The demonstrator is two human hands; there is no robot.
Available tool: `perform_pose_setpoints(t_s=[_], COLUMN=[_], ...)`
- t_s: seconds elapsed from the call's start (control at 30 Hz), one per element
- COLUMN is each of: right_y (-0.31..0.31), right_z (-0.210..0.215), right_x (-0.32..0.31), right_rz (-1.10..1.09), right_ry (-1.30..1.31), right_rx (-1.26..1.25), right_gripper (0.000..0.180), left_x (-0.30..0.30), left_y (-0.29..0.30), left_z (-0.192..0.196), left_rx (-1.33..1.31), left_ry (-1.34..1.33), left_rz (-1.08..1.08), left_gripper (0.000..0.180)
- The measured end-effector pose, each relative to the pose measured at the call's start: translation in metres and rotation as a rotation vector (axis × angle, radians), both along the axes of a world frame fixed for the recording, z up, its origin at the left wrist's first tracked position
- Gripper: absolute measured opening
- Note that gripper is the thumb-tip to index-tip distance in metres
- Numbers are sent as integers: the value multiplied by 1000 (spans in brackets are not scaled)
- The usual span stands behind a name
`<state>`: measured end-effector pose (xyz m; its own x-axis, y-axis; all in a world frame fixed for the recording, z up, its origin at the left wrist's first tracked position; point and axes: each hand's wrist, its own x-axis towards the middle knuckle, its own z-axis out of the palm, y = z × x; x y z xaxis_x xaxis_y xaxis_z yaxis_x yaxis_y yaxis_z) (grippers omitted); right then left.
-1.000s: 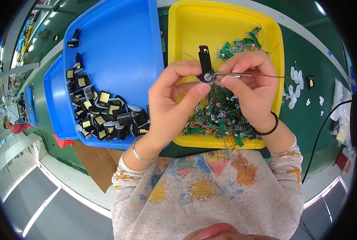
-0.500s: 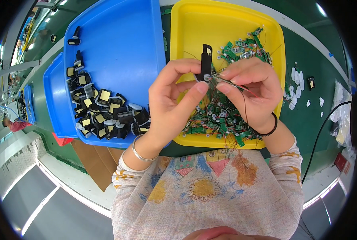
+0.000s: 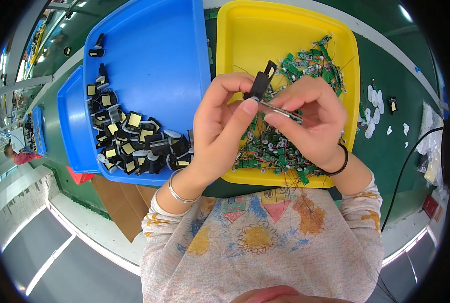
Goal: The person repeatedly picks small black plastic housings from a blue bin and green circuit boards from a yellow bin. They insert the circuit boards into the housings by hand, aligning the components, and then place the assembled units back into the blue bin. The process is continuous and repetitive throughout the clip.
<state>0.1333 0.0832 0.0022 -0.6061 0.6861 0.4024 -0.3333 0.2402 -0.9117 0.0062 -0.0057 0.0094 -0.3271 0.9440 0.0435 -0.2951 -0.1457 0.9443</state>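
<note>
My left hand (image 3: 220,118) pinches a black plastic housing (image 3: 262,82), tilted to the right with its far end sticking up past my fingers. Between thumb and fingertips, my right hand (image 3: 311,113) grips a small circuit board (image 3: 283,113) with thin wires. The board's left end meets the housing at my left thumb; whether it sits inside is hidden by the fingers. Both hands are held above the yellow tray (image 3: 235,38), where many green circuit boards (image 3: 270,151) with wires lie heaped.
To the left stands a blue tray (image 3: 149,60) with a pile of black housings (image 3: 134,134) bearing cream pads. White oval pieces (image 3: 375,108) and a lone black housing (image 3: 393,104) lie on the green table at right, near clear plastic bags (image 3: 429,136) and a black cable (image 3: 404,171).
The housing has tilted from upright toward the right. My right hand has turned, and the board now slants down to the right from the housing.
</note>
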Motion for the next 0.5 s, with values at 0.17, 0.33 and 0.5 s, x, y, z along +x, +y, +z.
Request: perform_pose_setpoints(t_s=[0.17, 0.33, 0.5], right_y=[-3, -1, 2], right_z=[2, -4, -5], right_x=[-2, -2, -2], right_rz=[167, 217, 194], right_ry=[-47, -119, -88], right_rx=[-408, -400, -451], right_gripper=[21, 20, 18], left_x=[-2, -4, -6], left_y=[-1, -3, 1], left_z=[-1, 0, 5], left_rx=[45, 50, 19], left_ry=[108, 101, 144], left_rz=[-4, -31, -43], left_gripper=[16, 17, 16])
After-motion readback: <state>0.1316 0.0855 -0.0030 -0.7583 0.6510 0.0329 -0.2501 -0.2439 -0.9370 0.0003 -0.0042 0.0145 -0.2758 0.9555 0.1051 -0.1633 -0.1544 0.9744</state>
